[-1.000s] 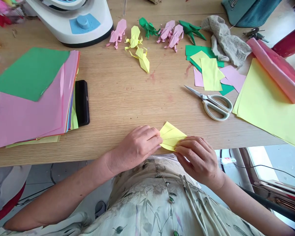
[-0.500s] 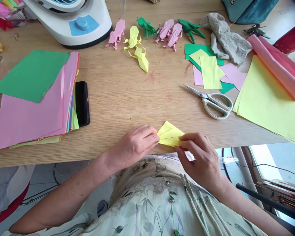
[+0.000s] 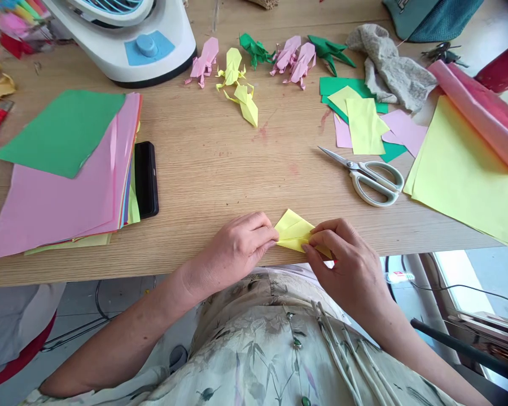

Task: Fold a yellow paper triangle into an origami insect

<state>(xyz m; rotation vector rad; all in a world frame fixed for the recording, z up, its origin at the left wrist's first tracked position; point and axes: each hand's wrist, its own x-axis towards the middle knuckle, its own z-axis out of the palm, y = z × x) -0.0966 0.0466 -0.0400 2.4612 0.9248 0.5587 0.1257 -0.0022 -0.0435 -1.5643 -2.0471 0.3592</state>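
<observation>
A small folded yellow paper lies at the front edge of the wooden table, one corner pointing away from me. My left hand pinches its left corner between thumb and fingers. On the right side, the thumb and fingertips of my right hand grip the paper and cover part of it. Creases run across the visible face. Beyond my right hand lie scissors with pale handles, their blades slightly apart.
Coloured sheets and a black phone lie left, below a white fan base. Folded paper figures stand at the back. Paper scraps, a grey cloth and yellow sheets are right.
The fingers of my right hand have shifted on the paper's right side, and its lower right part now shows beneath them. The whole view has moved slightly.
</observation>
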